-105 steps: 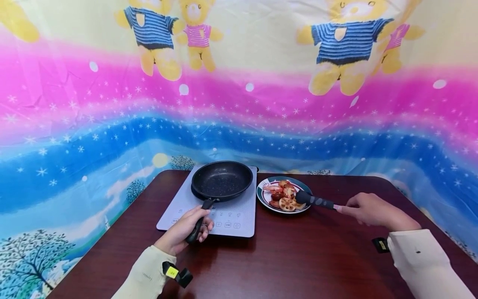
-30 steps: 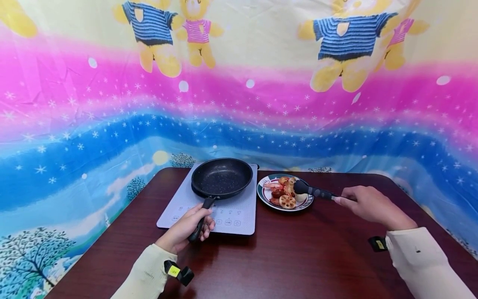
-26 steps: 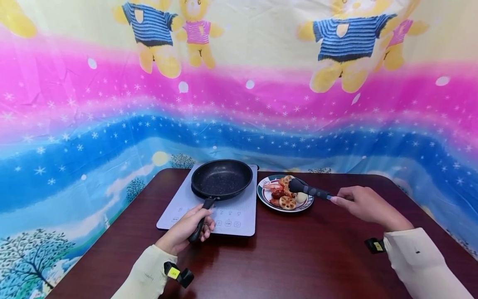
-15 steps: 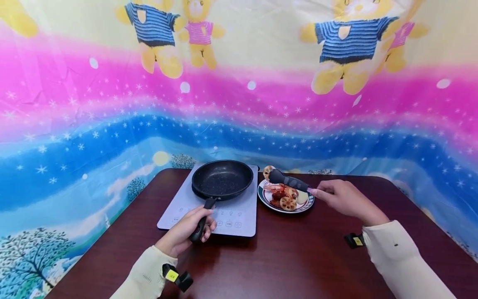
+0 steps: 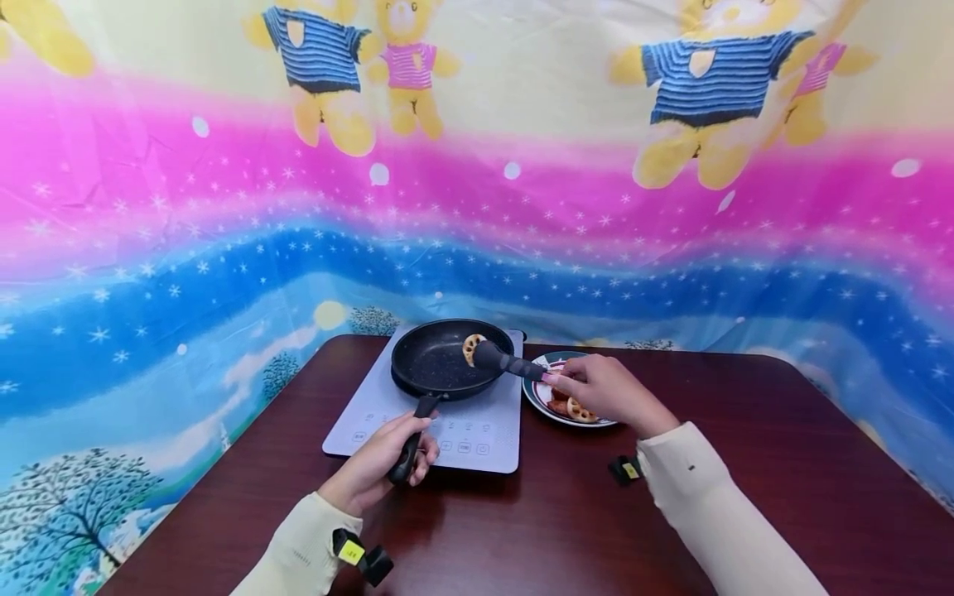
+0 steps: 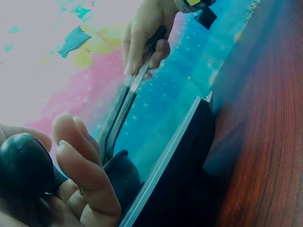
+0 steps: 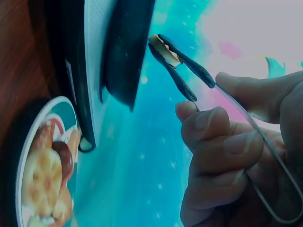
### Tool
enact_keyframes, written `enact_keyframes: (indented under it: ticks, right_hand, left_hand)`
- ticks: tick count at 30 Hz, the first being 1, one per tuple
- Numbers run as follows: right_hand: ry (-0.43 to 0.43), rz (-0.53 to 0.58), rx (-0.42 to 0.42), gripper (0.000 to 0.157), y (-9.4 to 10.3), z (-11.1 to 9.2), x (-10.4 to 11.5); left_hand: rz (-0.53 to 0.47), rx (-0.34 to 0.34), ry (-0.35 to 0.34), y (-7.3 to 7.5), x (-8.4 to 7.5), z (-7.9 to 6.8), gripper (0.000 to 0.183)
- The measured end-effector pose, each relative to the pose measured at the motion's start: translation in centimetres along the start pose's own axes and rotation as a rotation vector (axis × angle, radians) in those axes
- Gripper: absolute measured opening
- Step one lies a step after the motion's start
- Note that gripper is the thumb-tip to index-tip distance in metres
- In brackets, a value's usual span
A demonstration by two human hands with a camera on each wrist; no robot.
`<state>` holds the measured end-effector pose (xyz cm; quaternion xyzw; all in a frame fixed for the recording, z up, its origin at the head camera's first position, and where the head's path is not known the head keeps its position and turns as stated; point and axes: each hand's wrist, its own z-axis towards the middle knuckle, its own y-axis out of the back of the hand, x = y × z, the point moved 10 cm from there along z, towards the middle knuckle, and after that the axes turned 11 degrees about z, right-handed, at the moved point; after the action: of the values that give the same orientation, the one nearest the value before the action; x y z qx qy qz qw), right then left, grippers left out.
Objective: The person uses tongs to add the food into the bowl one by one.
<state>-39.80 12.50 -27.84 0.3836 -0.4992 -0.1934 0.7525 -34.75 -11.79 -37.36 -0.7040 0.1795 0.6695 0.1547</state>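
My left hand (image 5: 387, 459) grips the handle of a black frying pan (image 5: 436, 364), which sits on a white induction cooktop (image 5: 358, 422). In the left wrist view the fingers (image 6: 87, 175) curl round that handle. Over the right side of the pan, my right hand (image 5: 607, 391) holds black-tipped metal tongs (image 5: 514, 364). Pinched in the tongs' tips is a browned lotus root slice (image 5: 472, 349); the right wrist view shows this lotus root slice (image 7: 165, 49) edge-on, above the pan's rim. The right hand partly hides a plate (image 5: 531, 396) of food.
On the plate lie another lotus root slice (image 5: 580, 410) and reddish-brown pieces of food (image 7: 45, 137). A dark reddish-brown table (image 5: 566, 513) carries everything. Behind it hangs a cloth (image 5: 566, 223) printed with bears and snowflakes.
My right hand has moved left with the tongs, lifting a lotus root slice off the plate and bringing it over the pan. The left hand stays on the handle.
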Motion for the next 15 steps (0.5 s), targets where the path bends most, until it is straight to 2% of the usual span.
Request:
enact_keyframes:
  ticks: [4, 8, 15]
  right_hand:
    - [-0.036, -0.004, 0.067, 0.026, -1.3, 1.1, 0.7]
    - [-0.045, -0.028, 0.108, 0.025, -1.7, 2.1, 1.3]
    - [-0.067, -0.144, 0.181, 0.032, -2.2, 3.8, 2.5]
  left_hand:
    - [-0.01, 0.017, 0.011, -0.3, 0.0, 0.1, 0.059]
    - [-0.015, 0.023, 0.012, -0.4, -0.1, 0.1, 0.06]
    - [-0.021, 0.009, 0.016, -0.2, 0.0, -0.1, 0.061]
